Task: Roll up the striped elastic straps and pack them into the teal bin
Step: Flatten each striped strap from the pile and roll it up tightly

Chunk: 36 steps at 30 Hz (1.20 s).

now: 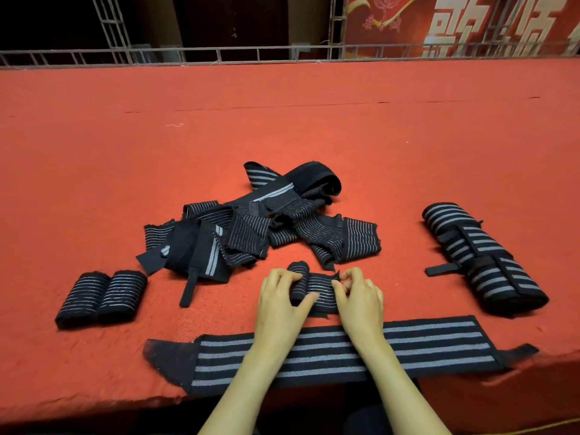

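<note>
The left hand point(281, 298) was curled round the rolled end of a small black elastic strap with thin grey stripes point(317, 288), and the right hand point(361, 298) pinched its frayed right end between fingertips. Under both forearms, along the near edge of the red felt-covered surface point(282, 120), a long flat black strap with broad grey stripes point(423, 343) lay stretched out. Just beyond the hands sat a tangled heap of loose striped straps point(266, 221). To the left, two small finished rolls point(102, 296) lay side by side, touching. Well off to the right rested a bigger broad-striped roll point(483, 259).
</note>
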Motion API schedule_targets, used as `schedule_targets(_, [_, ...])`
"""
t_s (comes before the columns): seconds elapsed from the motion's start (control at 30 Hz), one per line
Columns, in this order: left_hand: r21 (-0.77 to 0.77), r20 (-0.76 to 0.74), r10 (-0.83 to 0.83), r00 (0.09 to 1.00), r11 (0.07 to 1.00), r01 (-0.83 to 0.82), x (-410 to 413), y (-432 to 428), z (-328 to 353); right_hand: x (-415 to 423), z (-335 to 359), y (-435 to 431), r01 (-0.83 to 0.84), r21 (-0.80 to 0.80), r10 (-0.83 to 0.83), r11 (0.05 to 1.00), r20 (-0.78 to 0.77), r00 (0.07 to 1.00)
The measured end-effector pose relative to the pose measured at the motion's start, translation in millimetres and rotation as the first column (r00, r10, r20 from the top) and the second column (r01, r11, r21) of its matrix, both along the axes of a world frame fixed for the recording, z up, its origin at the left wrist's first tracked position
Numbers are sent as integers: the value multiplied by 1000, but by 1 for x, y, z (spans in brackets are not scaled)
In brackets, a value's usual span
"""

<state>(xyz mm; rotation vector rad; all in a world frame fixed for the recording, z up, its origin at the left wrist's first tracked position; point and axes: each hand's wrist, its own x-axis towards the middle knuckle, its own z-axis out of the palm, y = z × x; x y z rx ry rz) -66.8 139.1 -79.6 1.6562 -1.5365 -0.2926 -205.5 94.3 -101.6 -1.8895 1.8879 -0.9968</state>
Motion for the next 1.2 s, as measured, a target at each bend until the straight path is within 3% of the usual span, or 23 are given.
schedule_targets(0.3, [98,-214,-260,942,953,286,14,-3,7,-1,5,2,-30,5,29,1000,75,997])
schedule_targets(0.4, [154,-309,-173,935,961,229,12,-6,8,-2,6,2,-51,-23,54,998,149,987])
schedule_targets(0.53, [351,-439,-3,899,920,175,6,-11,3,-2,6,4,-57,-67,70,996,201,977])
schedule_targets(0.73, [413,-356,58,933,905,101,4,-17,12,-3,1,2,-110,-45,117,993,227,967])
schedule_targets(0.9, [415,-389,87,917,905,90,6,-13,15,-3,4,2,-174,-31,176,984,241,954])
schedule_targets(0.97, [389,-357,103,928,920,48,11,-8,17,-2,7,3,-259,-8,253,966,248,935])
schedule_targets(1.1, [193,-103,117,988,976,-96,17,-3,26,2,8,4,-432,14,416,902,240,877])
schedule_targets(1.2, [200,-125,60,990,979,-35,5,-6,26,2,9,4,-460,41,435,887,257,863])
